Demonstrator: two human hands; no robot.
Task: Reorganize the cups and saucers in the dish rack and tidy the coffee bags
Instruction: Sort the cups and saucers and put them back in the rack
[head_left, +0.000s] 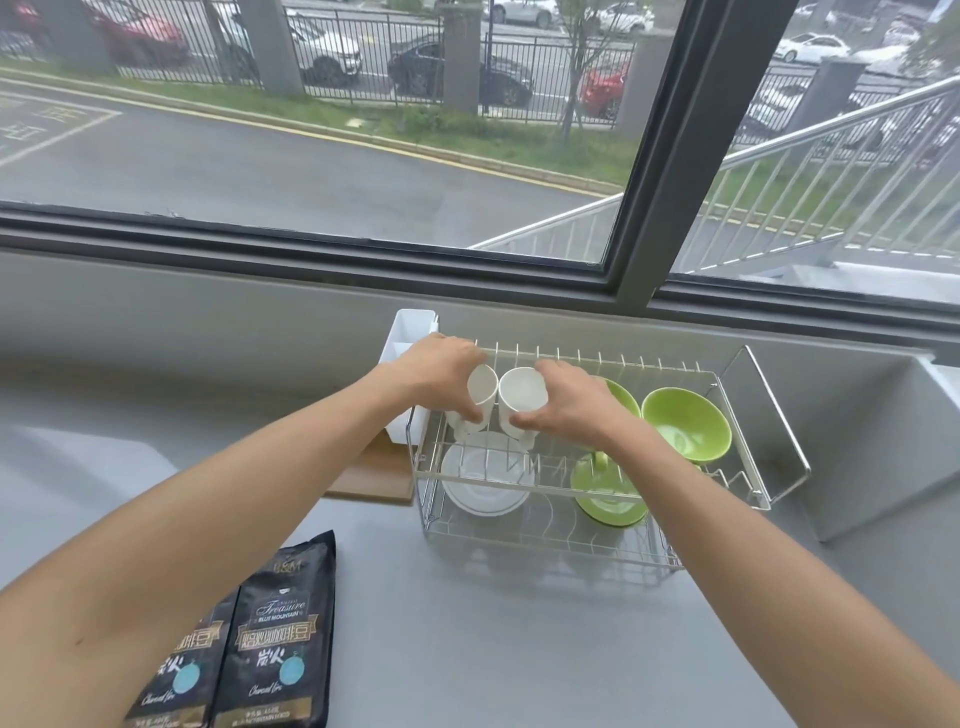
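Two white ceramic cups are held side by side over the upper tier of the chrome wire dish rack (587, 483): the left white cup (480, 397) is gripped by the left hand (441, 371), the right white cup (522, 400) by the right hand (574, 410). A white saucer (485, 483) and a green saucer (608, 493) are seen on the lower tier, a green cup (685, 423) on the upper tier. Two black coffee bags (275, 639) are laid on the grey counter (493, 649).

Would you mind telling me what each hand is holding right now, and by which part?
The left hand grips the left white cup around its side wall; the right hand grips the right white cup around its side wall.
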